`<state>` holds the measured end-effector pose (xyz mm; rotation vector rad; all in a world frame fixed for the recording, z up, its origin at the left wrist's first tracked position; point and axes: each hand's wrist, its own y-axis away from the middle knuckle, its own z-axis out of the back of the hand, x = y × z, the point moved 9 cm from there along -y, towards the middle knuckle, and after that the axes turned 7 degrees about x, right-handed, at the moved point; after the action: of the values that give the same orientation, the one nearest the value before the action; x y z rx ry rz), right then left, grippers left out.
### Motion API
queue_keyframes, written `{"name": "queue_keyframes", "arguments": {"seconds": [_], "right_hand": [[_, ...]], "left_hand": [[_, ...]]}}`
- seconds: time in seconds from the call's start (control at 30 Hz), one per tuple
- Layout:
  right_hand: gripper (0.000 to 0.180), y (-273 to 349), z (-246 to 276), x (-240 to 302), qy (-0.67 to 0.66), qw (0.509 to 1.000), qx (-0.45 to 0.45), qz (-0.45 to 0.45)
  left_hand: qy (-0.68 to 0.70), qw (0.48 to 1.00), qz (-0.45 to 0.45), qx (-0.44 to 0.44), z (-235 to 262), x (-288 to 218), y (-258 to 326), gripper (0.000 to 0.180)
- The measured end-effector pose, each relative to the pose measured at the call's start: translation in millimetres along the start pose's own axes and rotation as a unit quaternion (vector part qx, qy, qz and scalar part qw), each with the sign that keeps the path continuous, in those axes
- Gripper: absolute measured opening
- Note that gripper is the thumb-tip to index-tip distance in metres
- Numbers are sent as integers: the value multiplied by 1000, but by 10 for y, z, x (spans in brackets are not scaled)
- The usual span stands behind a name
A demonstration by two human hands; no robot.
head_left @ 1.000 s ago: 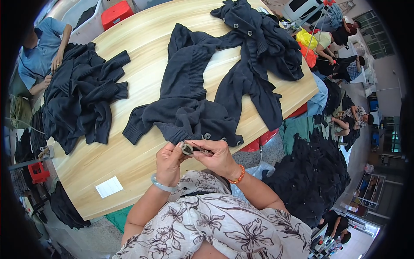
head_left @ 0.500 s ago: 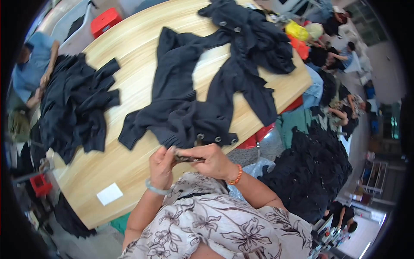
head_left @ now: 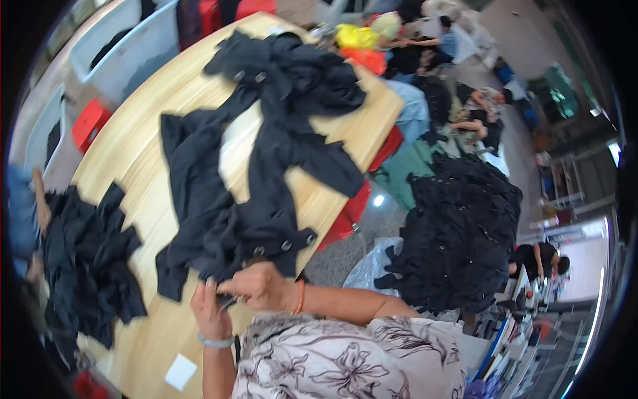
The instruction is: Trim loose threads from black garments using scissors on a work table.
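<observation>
In the head view, a soft, rumpled dark sweater (head_left: 222, 233) with round, shiny buttons (head_left: 259, 251) lies left of centre on a smooth, wood-grained table (head_left: 149, 339). At lower left-centre, the left hand (head_left: 211, 311) has a narrow grip, pinching its edge; the right hand (head_left: 260, 284) curls around a small dark item, blurred.

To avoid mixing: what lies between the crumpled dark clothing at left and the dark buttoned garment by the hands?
In the head view: bare pale wooden tabletop, from crumpled clothing to buttoned garment.
</observation>
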<state>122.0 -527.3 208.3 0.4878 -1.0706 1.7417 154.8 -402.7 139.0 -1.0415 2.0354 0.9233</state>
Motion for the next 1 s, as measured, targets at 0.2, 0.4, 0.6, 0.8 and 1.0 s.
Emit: {"name": "queue_keyframes", "arguments": {"seconds": [0.2, 0.4, 0.6, 0.8, 1.0], "right_hand": [[31, -77, 109, -86, -23, 999, -13, -43], [24, -14, -89, -207, -123, 982, 64, -131], [17, 14, -117, -245, -249, 935, 121, -221], [41, -110, 206, -6, -121, 971, 105, -178], [42, -99, 359, 286, -19, 986, 92, -141]], "left_hand": [[93, 991, 44, 82, -103, 117, 21, 25], [103, 989, 94, 49, 161, 229, 72, 36], [208, 970, 79, 99, 157, 337, 63, 42], [248, 961, 43, 114, 104, 246, 45, 50], [257, 961, 39, 97, 139, 364, 6, 64]]}}
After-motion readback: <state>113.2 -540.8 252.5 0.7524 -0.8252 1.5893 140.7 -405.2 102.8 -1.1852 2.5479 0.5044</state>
